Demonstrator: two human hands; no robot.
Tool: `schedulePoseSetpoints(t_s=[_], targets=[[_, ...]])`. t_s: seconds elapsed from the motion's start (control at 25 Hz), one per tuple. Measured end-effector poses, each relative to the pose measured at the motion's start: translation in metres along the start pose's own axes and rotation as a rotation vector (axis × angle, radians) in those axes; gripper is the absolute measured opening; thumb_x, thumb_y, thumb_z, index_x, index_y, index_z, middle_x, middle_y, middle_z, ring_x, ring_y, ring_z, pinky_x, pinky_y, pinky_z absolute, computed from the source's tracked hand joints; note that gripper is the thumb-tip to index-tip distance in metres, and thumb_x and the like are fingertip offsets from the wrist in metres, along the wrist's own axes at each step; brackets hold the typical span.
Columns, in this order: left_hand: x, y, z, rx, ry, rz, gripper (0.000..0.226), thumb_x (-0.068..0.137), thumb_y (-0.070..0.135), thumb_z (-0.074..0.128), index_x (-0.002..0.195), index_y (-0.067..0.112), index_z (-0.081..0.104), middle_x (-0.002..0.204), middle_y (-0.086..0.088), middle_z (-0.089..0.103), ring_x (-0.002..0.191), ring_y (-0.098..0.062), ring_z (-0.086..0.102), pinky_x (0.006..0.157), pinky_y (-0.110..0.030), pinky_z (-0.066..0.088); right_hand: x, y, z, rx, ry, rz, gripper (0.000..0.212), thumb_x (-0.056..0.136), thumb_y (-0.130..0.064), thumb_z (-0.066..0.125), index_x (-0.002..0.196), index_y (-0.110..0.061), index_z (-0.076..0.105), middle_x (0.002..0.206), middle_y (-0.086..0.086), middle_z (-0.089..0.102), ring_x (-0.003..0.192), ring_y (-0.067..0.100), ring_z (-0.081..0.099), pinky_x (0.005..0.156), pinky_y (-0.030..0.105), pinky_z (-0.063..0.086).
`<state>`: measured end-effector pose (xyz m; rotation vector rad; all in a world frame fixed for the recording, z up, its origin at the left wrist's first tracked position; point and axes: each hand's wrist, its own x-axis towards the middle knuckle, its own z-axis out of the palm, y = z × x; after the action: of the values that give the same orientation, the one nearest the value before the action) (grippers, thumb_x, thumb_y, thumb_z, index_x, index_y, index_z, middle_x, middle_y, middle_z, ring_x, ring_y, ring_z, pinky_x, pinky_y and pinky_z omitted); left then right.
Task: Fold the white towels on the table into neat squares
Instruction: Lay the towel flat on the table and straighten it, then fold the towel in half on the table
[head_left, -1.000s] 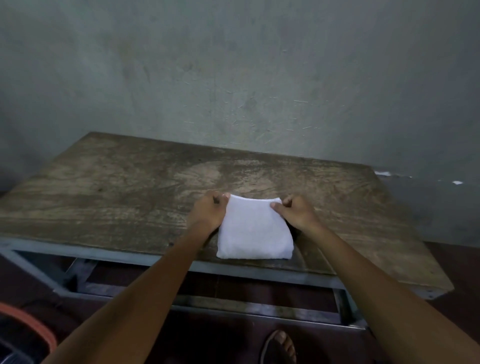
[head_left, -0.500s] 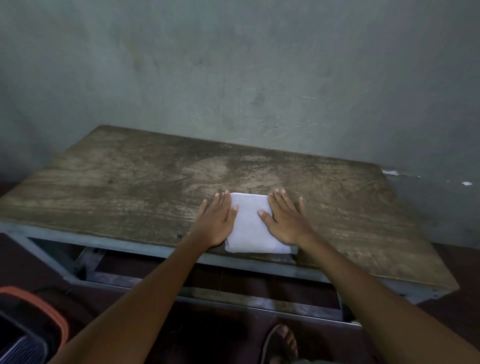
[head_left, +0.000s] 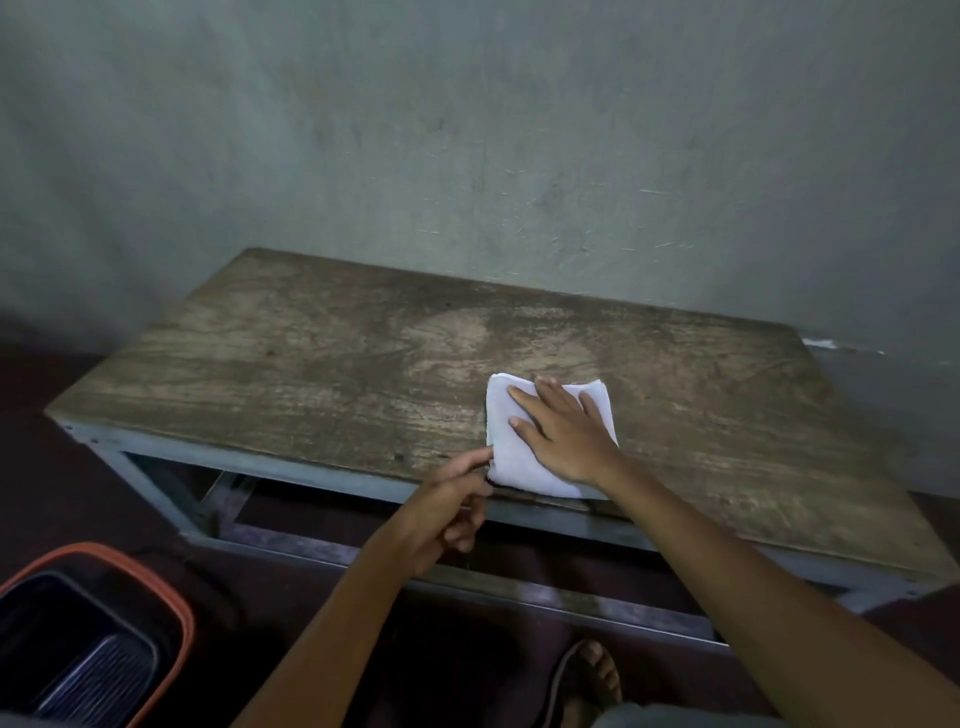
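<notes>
Now the folded towel is pressed under the flat right hand; left hand grip cannot be told; it could be tugged off the table

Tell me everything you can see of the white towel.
The white towel is soft-looking cloth, folded into a small, thick, roughly square pad with layered edges showing at its left side. It lies flat on the wooden table, its near edge reaching the table's front edge. The right hand rests flat on top, fingers spread; the left hand touches its near left corner with a fingertip.
</notes>
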<state>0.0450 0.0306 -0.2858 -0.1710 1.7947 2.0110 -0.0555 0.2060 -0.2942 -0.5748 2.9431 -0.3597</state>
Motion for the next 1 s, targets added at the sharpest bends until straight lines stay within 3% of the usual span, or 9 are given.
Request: schedulePoseSetpoints(t_s=[0.16,0.28,0.4,0.64,0.76,0.88,1.0], targets=[[0.004,-0.003,0.004,0.076,-0.093,-0.009,0.037,0.091,0.01,0.05,0.124,0.025,0.048,0.058,-0.003,0.051,0.037,-0.013,0.037,0.045,-0.027,0.045,0.002,-0.001,0.004,-0.013,0.007,0.013,0.047,0.099,-0.047,0.018,0.147,-0.043,0.015,0.16,-0.002,0.006,0.148,0.013,-0.002,0.117,0.046,0.003],[0.008,0.005,0.001,0.387,-0.025,0.023,0.036,0.089,0.018,0.056,0.121,0.03,0.044,0.052,0.005,0.058,0.042,-0.018,0.055,0.05,-0.032,0.054,0.003,-0.002,0.005,-0.021,0.031,0.025,0.047,0.1,-0.045,0.018,0.147,-0.043,0.016,0.16,-0.002,0.007,0.147,0.014,-0.001,0.116,0.047,0.003],[0.005,0.011,-0.004,0.598,-0.037,0.112,0.032,0.088,0.027,0.062,0.118,0.029,0.052,0.06,0.0,0.064,0.044,-0.018,0.061,0.049,-0.031,0.055,0.003,-0.002,0.006,-0.022,0.055,0.03,0.047,0.1,-0.045,0.018,0.147,-0.043,0.016,0.16,-0.002,0.008,0.147,0.013,0.0,0.116,0.046,0.003],[0.004,-0.001,-0.008,0.408,-0.085,0.16,0.026,0.092,0.021,0.059,0.116,0.016,0.053,0.055,0.003,0.064,0.042,-0.018,0.059,0.05,-0.033,0.055,0.004,-0.002,0.007,-0.027,0.08,0.028,0.046,0.1,-0.043,0.018,0.146,-0.042,0.02,0.159,-0.002,0.012,0.147,0.014,0.004,0.116,0.045,0.005],[0.007,-0.006,0.001,0.208,-0.107,0.097,0.028,0.093,0.012,0.055,0.119,0.007,0.049,0.048,0.002,0.051,0.039,-0.015,0.055,0.051,-0.033,0.055,0.003,-0.003,0.007,-0.024,0.103,0.023,0.045,0.101,-0.041,0.019,0.146,-0.039,0.025,0.158,-0.002,0.017,0.146,0.014,0.008,0.115,0.043,0.006],[0.004,-0.011,0.003,0.107,-0.112,0.059,0.027,0.092,0.022,0.059,0.117,0.012,0.054,0.053,-0.005,0.053,0.041,-0.018,0.055,0.049,-0.031,0.055,0.004,-0.002,0.008,-0.044,0.114,0.032,0.045,0.101,-0.041,0.018,0.146,-0.039,0.024,0.158,-0.002,0.017,0.146,0.014,0.009,0.115,0.044,0.006],[0.004,-0.009,0.001,0.188,-0.071,0.077,0.022,0.092,0.03,0.058,0.108,0.015,0.058,0.049,-0.001,0.049,0.042,-0.019,0.057,0.055,-0.036,0.057,0.005,-0.003,0.008,-0.043,0.1,0.044,0.045,0.101,-0.041,0.018,0.146,-0.039,0.023,0.158,-0.003,0.016,0.147,0.014,0.007,0.116,0.044,0.005]])
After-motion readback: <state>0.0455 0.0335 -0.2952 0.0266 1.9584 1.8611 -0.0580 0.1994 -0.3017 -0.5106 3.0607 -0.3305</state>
